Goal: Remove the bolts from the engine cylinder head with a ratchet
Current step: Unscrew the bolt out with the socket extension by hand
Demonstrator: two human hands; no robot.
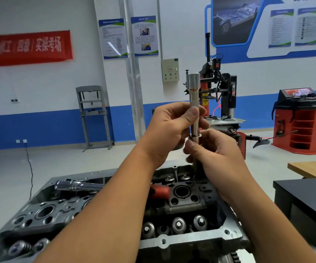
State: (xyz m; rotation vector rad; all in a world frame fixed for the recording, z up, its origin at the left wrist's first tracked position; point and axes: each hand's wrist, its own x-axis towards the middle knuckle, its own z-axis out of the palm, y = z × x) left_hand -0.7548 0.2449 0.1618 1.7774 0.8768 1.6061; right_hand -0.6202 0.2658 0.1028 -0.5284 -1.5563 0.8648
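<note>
— Where are the hands right now?

— I see both raised above the far end of the cylinder head (pixel 181 242). The left hand (pixel 169 128) curls round the long socket (pixel 194 103), thumb pressed against its shaft, holding it upright with the wide end on top. The right hand (pixel 216 149) sits just below, fingers and thumb pinching the bolt (pixel 196 138), whose washer touches the socket's lower end. The bolt's shank runs down behind the right fingers; I cannot tell how far.

— And the ratchet?

— The ratchet (pixel 79 185) lies across the head's top near its far left corner, chrome end to the left, its red grip (pixel 161 191) showing between my forearms. Neither hand touches it.

— Anything round about?

— A tyre changer (pixel 223 95) stands behind the socket, a red wheel balancer (pixel 305 124) at the right, a grey press frame (pixel 93 114) by the blue-and-white wall, a red banner (pixel 26 47) at upper left.
</note>
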